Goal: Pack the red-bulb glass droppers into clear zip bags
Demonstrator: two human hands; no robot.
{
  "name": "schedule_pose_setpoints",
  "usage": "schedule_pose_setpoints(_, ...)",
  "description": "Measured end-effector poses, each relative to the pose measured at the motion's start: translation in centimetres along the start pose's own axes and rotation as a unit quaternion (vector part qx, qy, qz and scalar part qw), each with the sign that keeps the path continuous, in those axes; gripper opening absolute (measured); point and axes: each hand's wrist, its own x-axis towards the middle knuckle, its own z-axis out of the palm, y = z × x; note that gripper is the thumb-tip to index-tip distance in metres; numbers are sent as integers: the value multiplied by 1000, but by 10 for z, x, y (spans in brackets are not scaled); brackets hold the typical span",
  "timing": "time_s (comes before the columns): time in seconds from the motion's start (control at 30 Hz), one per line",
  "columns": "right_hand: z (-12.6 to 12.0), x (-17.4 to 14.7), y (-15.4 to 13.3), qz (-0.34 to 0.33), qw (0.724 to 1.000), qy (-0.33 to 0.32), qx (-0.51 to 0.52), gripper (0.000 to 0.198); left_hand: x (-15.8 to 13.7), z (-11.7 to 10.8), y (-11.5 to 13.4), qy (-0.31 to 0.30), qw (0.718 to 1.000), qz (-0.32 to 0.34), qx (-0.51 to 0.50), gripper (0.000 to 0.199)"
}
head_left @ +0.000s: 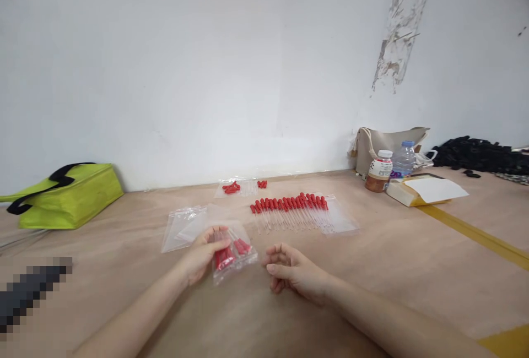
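My left hand [207, 252] grips a clear zip bag [225, 276] between thumb and fingers. Inside the bag lie several red-handled pieces [242, 246] with thin pale shafts. To the right of the bag, my right hand [289, 271] has loosely curled fingers, thumb apart from them, and nothing in its grasp. Beyond the hands is a row of similar red-handled pieces [289, 204], shafts pointing toward me. The right end of that row overlaps a clear bag [343, 219]. Flat clear bags [185, 226] lie behind my left hand.
Small red pieces [231, 187] rest on clear plastic by the wall. At left stands a lime-green bag [78, 198]. On the right are a brown-drink bottle [379, 171], a clear bottle [403, 159], a beige bag [367, 148], a paper-topped box [407, 191] and a black pile [475, 154].
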Motion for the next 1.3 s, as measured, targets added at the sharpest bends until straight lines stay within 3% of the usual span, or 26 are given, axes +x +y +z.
schedule_pose_setpoints(0.13, -20, -4, -7, 29, 998, -32, -47, 43, 45, -24, 26, -19, 996, -3, 89, 44)
schedule_pose_setpoints(0.2, -31, -6, -10, 38, 997, -47, -52, 43, 65, -29, 33, -33, 990, -10, 139, 35)
schedule_pose_setpoints(0.27, -39, -8, -11, 39, 997, -53, -39, 43, 80, -30, 36, -39, 981, -17, 191, 25)
schedule_pose_setpoints(0.47, -48, -11, -10, 24, 998, -52, 12, 38, 102, -34, 30, 8, 936, -12, 351, 26)
schedule_pose_setpoints(0.73, -48, -10, -8, 19, 998, -57, 2, 35, 108, -62, 30, 144, 847, -38, 511, 26)
schedule_pose_setpoints(0.83, -48, -10, -9, 16, 998, -60, 2, 34, 108, -75, 31, 176, 827, -59, 531, 26)
schedule_pose_setpoints(1.1, -47, -12, -9, 15, 999, -51, -1, 33, 105, -83, 35, 176, 835, -37, 519, 26)
schedule_pose_setpoints(1.3, -46, -12, -9, 15, 999, -52, -4, 32, 71, -87, 61, 211, 829, 90, 510, 28)
